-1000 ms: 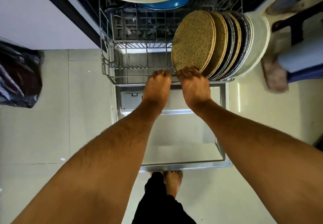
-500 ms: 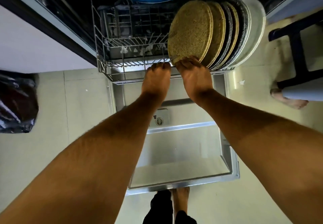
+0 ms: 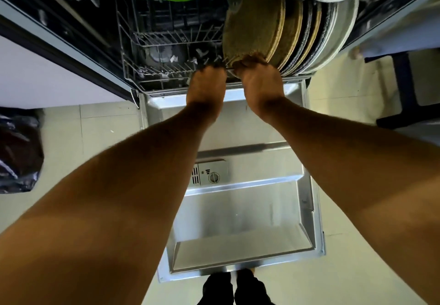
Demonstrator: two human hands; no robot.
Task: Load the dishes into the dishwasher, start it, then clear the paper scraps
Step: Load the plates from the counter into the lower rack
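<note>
A: Where are the dishes sitting?

B: I'm seeing the plates (image 3: 285,35) standing on edge in the lower rack (image 3: 166,76), which is mostly inside the dishwasher above the open door (image 3: 238,209).

A: And your grip?

B: I'm keeping my left hand (image 3: 207,85) and right hand (image 3: 259,83) hooked over the rack's front rail, fingers curled round the wire. I'm judging that's for sliding it home squarely.

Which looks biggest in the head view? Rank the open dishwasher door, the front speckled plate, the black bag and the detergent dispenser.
1. Dishwasher door, by far.
2. Front speckled plate, partly hidden by the upper rack.
3. Black bag, cut off at the frame edge, so its place against the plate is unsure.
4. Detergent dispenser, smallest.
</note>
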